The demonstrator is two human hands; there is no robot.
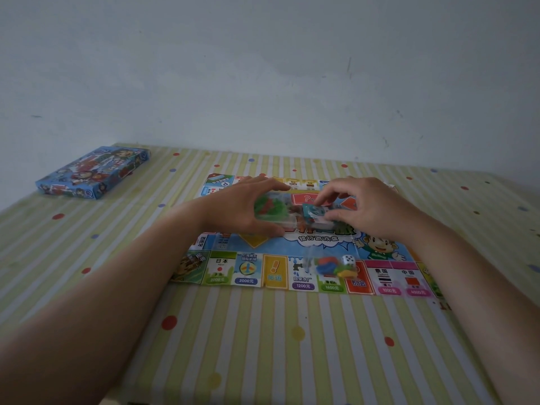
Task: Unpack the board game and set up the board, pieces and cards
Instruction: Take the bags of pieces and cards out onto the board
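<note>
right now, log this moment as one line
board unfolded flat | left hand holds clear packet | right hand pinches card pack | pawn bag and die on board's near edge | box far left

tabletop cover (263,346): striped, dotted cloth, matt, slightly wrinkled. board (248,270): thin printed paper, fold creases, faint sheen. box (93,173): printed cardboard, glossy. clear pouch (268,209): shiny transparent plastic. card pack (315,214): glossy print. small bag (330,266): clear film, coloured plastic tokens inside. die (348,260): smooth white. wall (263,68): matt paint, scuffed.
</note>
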